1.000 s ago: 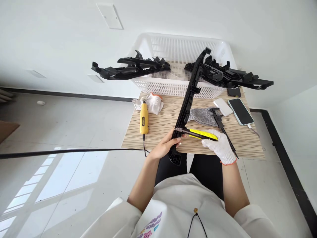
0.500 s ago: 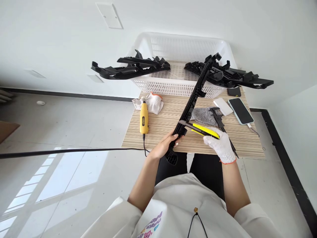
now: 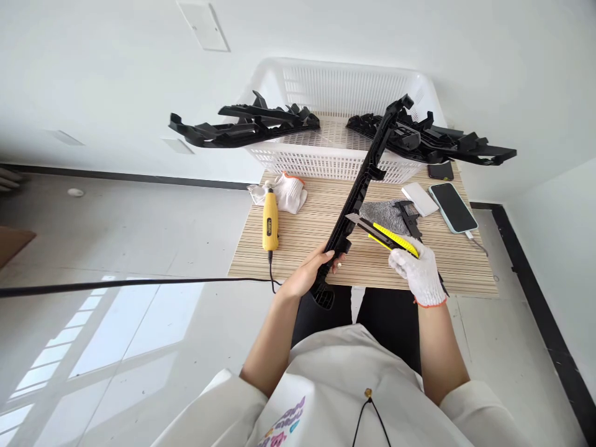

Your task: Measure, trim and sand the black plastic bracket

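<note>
The bare left hand (image 3: 311,273) is closed around the near end of a long black plastic trim strip (image 3: 364,183), whose long axis runs up and away to the right, over the striped wooden table (image 3: 307,239) toward the white plastic basket (image 3: 344,87). The white-gloved right hand (image 3: 419,273), just right of that strip, is wrapped around a yellow utility knife (image 3: 388,239) with its blade tip touching the strip's right edge a little beyond the left hand's hold.

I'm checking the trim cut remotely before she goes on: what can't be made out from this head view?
- Blade tip of the yellow utility knife: too small to tell whether it touches the long black plastic part.
- Right hand: the glove hides its grip on the knife handle.
- Left hand: its fingers wrap behind the part, out of sight.
- Small dark item by the white basket: half hidden under black parts.
</note>
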`<state>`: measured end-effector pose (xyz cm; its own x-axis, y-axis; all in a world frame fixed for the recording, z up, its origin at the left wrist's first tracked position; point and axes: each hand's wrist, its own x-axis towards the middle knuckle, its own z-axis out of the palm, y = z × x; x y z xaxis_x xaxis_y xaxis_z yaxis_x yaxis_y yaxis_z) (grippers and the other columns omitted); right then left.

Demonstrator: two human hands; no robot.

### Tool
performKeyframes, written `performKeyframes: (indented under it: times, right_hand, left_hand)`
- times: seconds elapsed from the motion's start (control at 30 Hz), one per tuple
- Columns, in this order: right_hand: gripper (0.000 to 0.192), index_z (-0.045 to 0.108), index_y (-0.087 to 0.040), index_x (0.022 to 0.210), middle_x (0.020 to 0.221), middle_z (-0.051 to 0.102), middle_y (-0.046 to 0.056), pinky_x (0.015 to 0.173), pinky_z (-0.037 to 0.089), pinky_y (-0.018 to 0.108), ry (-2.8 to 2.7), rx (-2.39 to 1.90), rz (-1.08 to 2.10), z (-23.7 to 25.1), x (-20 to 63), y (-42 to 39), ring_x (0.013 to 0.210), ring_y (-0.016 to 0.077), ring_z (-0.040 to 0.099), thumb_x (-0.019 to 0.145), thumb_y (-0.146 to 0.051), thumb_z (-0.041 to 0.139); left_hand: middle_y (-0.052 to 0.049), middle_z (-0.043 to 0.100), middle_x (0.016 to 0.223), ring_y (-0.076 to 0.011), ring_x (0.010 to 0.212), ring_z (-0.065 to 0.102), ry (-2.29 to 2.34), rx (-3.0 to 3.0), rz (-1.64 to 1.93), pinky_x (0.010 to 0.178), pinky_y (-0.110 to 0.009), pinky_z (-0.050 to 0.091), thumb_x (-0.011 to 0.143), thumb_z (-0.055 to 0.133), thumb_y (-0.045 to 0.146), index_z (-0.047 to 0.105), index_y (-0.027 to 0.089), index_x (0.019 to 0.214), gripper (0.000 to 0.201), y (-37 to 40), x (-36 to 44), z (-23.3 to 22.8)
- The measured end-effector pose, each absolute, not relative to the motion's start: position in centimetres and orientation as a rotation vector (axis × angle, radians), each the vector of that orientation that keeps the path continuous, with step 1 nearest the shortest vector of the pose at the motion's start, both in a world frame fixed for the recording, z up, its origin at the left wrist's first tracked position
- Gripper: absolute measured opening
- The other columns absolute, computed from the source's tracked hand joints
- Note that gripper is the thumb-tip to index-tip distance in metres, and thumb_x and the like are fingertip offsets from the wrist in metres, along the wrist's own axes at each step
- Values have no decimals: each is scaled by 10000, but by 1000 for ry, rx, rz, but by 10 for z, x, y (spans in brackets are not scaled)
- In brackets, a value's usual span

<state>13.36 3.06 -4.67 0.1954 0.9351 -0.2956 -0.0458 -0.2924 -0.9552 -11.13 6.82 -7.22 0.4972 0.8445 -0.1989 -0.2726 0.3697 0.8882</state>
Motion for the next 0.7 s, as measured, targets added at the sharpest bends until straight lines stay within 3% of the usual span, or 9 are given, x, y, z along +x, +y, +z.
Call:
performKeyframes:
  times: [0.2, 0.7]
  right_hand:
    - [393, 717, -134, 1058, 538, 556, -45, 402, 298, 199, -906, -1493, 1272, -46, 133, 30, 436, 72, 421, 704, -302, 731]
    - [447, 722, -149, 1100, 582, 592, -30, 424, 333, 208, -901, -1503, 1274, -49, 133, 30, 481, 93, 481, 689, -317, 772]
  left_hand:
    - [-69, 649, 932, -156, 785, 537, 755, 991, 808, 767, -296, 449, 893, 611, 438, 665, 138, 1027, 332, 69, -112, -69]
    - [-74, 664, 920, -174, 812, 556, 781, 984, 813, 771, -305, 470, 878, 624, 444, 666, 138, 1030, 345, 70, -111, -70]
